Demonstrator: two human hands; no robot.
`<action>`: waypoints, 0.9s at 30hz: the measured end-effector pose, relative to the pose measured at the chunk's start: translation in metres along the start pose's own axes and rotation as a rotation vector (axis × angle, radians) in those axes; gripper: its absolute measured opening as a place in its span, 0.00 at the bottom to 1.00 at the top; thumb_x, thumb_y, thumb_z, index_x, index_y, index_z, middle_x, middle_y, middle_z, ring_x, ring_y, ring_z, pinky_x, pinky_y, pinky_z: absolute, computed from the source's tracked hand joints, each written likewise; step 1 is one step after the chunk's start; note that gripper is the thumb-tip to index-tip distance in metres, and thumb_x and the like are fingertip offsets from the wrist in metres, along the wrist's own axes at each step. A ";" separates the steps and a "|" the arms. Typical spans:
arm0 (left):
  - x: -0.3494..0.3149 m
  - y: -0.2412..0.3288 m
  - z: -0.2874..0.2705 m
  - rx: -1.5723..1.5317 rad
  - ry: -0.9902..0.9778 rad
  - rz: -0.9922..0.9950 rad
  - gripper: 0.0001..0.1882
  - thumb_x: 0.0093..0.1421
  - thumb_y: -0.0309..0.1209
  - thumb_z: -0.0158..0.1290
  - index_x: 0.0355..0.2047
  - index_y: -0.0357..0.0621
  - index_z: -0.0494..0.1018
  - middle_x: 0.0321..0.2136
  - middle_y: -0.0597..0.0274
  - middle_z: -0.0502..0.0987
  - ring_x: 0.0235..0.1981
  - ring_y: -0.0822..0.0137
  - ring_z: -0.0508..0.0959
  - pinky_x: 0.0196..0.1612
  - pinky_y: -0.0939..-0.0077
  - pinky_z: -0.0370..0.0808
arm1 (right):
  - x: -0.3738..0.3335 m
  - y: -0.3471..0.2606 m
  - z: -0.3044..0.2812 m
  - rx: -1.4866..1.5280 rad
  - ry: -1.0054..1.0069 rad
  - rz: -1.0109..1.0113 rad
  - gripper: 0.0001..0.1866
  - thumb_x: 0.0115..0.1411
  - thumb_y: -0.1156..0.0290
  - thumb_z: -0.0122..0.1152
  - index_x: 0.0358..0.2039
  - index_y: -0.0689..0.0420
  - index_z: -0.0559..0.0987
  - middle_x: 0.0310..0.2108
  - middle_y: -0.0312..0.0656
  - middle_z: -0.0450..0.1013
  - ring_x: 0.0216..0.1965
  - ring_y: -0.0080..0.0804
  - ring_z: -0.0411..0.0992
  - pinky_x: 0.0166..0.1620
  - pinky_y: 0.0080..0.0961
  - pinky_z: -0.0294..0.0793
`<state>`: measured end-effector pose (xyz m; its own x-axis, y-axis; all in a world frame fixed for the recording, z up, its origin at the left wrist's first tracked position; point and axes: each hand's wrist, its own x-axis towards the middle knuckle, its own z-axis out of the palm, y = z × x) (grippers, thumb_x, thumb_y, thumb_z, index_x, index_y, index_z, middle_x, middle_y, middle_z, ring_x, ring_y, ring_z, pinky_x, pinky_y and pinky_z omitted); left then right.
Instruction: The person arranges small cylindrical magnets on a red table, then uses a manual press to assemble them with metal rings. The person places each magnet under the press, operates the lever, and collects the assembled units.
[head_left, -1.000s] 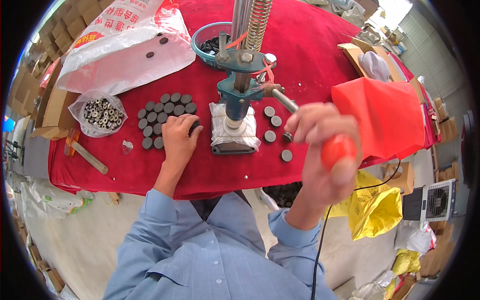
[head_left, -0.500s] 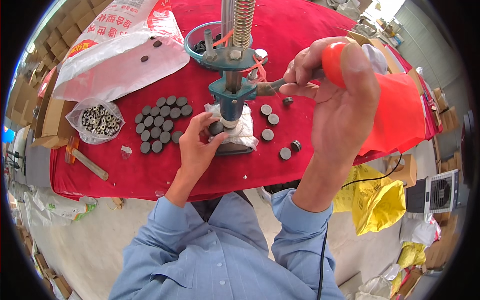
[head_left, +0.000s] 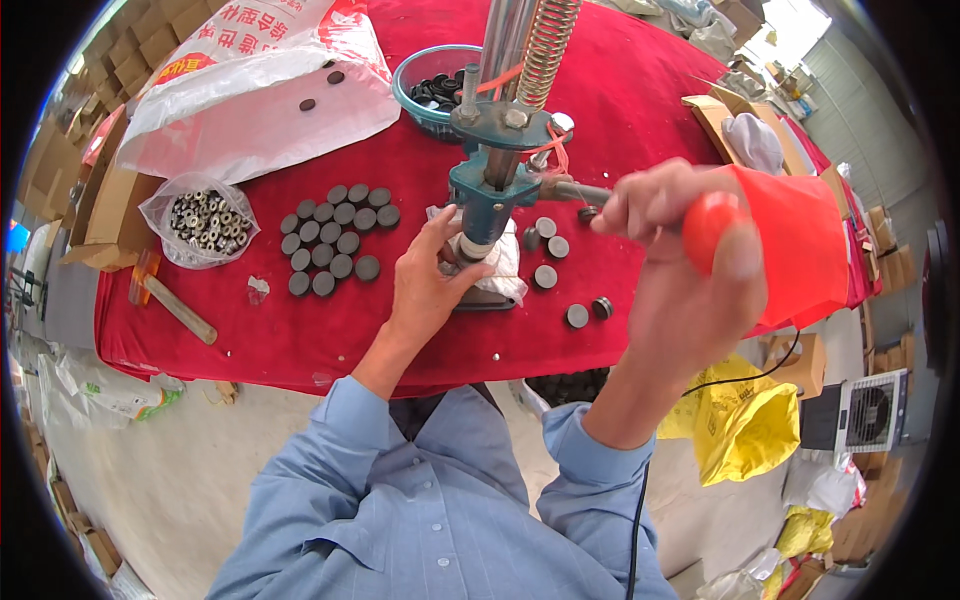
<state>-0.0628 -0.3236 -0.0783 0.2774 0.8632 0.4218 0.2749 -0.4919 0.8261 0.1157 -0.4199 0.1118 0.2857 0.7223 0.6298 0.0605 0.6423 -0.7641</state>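
A green hand press (head_left: 488, 205) with a coil spring (head_left: 548, 50) stands on the red-covered table. My left hand (head_left: 425, 275) is at its foot, thumb and fingers curled around a dark round disc, mostly hidden under the ram. White cloth or plastic (head_left: 508, 262) lies beneath the ram. To the right, my right hand (head_left: 695, 285), blurred by motion, grips the press lever (head_left: 575, 192) by its red ball knob (head_left: 712, 230). Left of the press lie many grey-black discs (head_left: 330, 232); several more discs (head_left: 558, 247) lie to its right.
A blue basin (head_left: 425, 115) of black parts stands behind the press. At left are a bag of small metal parts (head_left: 210, 228), a hammer (head_left: 180, 310), a cardboard box (head_left: 110, 220) and a large white sack (head_left: 250, 140). Red fabric (head_left: 800, 240) and a yellow bag (head_left: 745, 430) are at right.
My right hand has swung the lever knob down and toward me. My left hand has brought the dark disc in under the ram. The whole view has shifted slightly.
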 end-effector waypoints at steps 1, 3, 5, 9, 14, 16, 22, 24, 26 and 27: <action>-0.002 -0.001 -0.005 -0.041 0.005 0.006 0.41 0.52 0.27 0.77 0.65 0.38 0.71 0.51 0.53 0.86 0.38 0.69 0.83 0.41 0.73 0.80 | -0.014 0.003 0.000 -0.020 -0.002 -0.039 0.30 0.69 0.42 0.52 0.36 0.63 0.74 0.30 0.48 0.69 0.37 0.47 0.72 0.43 0.47 0.77; -0.008 -0.007 -0.022 -0.113 0.020 0.015 0.37 0.52 0.27 0.76 0.62 0.40 0.75 0.51 0.55 0.85 0.41 0.59 0.83 0.44 0.66 0.81 | -0.041 0.010 0.002 -0.049 -0.008 -0.116 0.31 0.69 0.39 0.51 0.35 0.61 0.73 0.30 0.49 0.69 0.41 0.52 0.72 0.47 0.52 0.76; -0.014 -0.019 -0.051 0.226 0.023 0.193 0.31 0.54 0.25 0.72 0.60 0.40 0.78 0.52 0.55 0.84 0.46 0.58 0.82 0.48 0.63 0.79 | -0.070 0.022 0.003 -0.058 0.008 -0.217 0.33 0.68 0.36 0.54 0.34 0.60 0.74 0.29 0.48 0.71 0.41 0.53 0.75 0.46 0.48 0.78; -0.030 -0.024 -0.095 0.698 -0.069 0.189 0.23 0.57 0.23 0.68 0.54 0.41 0.82 0.49 0.56 0.84 0.51 0.52 0.78 0.54 0.58 0.74 | -0.136 0.056 0.000 -0.061 0.123 -0.193 0.34 0.68 0.33 0.57 0.34 0.57 0.76 0.36 0.49 0.76 0.51 0.57 0.75 0.48 0.51 0.83; -0.034 -0.042 -0.108 0.687 -0.109 0.220 0.24 0.57 0.25 0.68 0.56 0.42 0.82 0.49 0.56 0.83 0.50 0.54 0.78 0.53 0.59 0.74 | -0.111 0.037 -0.004 -0.090 0.040 -0.175 0.33 0.67 0.33 0.59 0.34 0.57 0.77 0.34 0.49 0.77 0.50 0.54 0.76 0.49 0.49 0.80; -0.036 -0.043 -0.108 0.617 -0.085 0.188 0.26 0.55 0.25 0.70 0.57 0.42 0.81 0.47 0.57 0.84 0.47 0.57 0.79 0.51 0.61 0.75 | -0.098 0.031 -0.005 -0.106 0.007 -0.184 0.33 0.66 0.33 0.59 0.34 0.57 0.78 0.32 0.47 0.77 0.47 0.53 0.77 0.49 0.47 0.78; -0.027 -0.013 -0.076 0.187 0.001 0.005 0.38 0.52 0.27 0.75 0.64 0.41 0.74 0.40 0.57 0.86 0.34 0.63 0.82 0.39 0.67 0.80 | -0.085 0.032 -0.003 -0.033 0.006 -0.253 0.34 0.66 0.34 0.60 0.34 0.59 0.77 0.29 0.47 0.76 0.39 0.46 0.76 0.45 0.43 0.77; -0.011 -0.004 -0.055 0.109 -0.010 0.028 0.40 0.52 0.30 0.76 0.65 0.41 0.72 0.39 0.57 0.86 0.32 0.60 0.83 0.36 0.65 0.81 | -0.066 0.024 -0.002 -0.027 -0.029 -0.226 0.33 0.66 0.36 0.58 0.35 0.60 0.76 0.29 0.47 0.73 0.38 0.45 0.74 0.44 0.42 0.76; 0.000 0.002 -0.037 0.170 -0.057 0.058 0.41 0.51 0.30 0.76 0.64 0.40 0.71 0.38 0.56 0.85 0.33 0.59 0.83 0.37 0.64 0.81 | -0.037 0.010 -0.003 -0.041 -0.065 -0.149 0.30 0.67 0.39 0.54 0.36 0.60 0.74 0.29 0.46 0.70 0.37 0.44 0.71 0.43 0.41 0.76; 0.005 0.005 -0.030 0.201 -0.080 0.075 0.41 0.51 0.30 0.76 0.64 0.40 0.71 0.38 0.56 0.85 0.34 0.58 0.83 0.37 0.64 0.81 | -0.023 0.005 -0.003 -0.042 -0.076 -0.108 0.29 0.67 0.41 0.53 0.36 0.61 0.73 0.29 0.46 0.68 0.37 0.44 0.70 0.43 0.40 0.76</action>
<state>-0.0874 -0.3184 -0.0609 0.3738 0.8156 0.4417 0.4267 -0.5740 0.6988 0.1122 -0.4343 0.0935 0.2019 0.6683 0.7160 0.1270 0.7070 -0.6957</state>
